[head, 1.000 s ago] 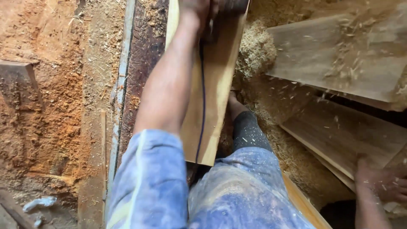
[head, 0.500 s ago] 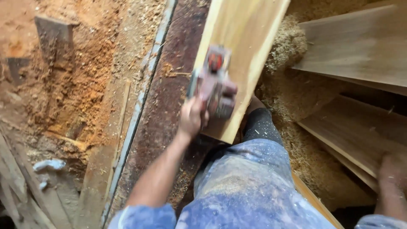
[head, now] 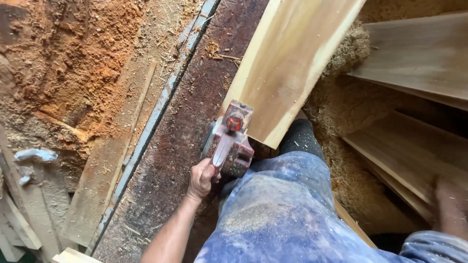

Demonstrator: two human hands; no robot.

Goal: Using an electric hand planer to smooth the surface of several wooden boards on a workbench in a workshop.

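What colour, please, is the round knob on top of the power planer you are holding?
The knob on the power planer is red, seen in the head view.

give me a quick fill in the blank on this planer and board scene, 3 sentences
1. The red power planer is gripped by the person's ____ hand.
2. The planer sits at the near end of a pale wooden ____.
3. The right hand, blurred at the frame's edge, rests by stacked boards and holds ____.

Missing words: left; board; nothing
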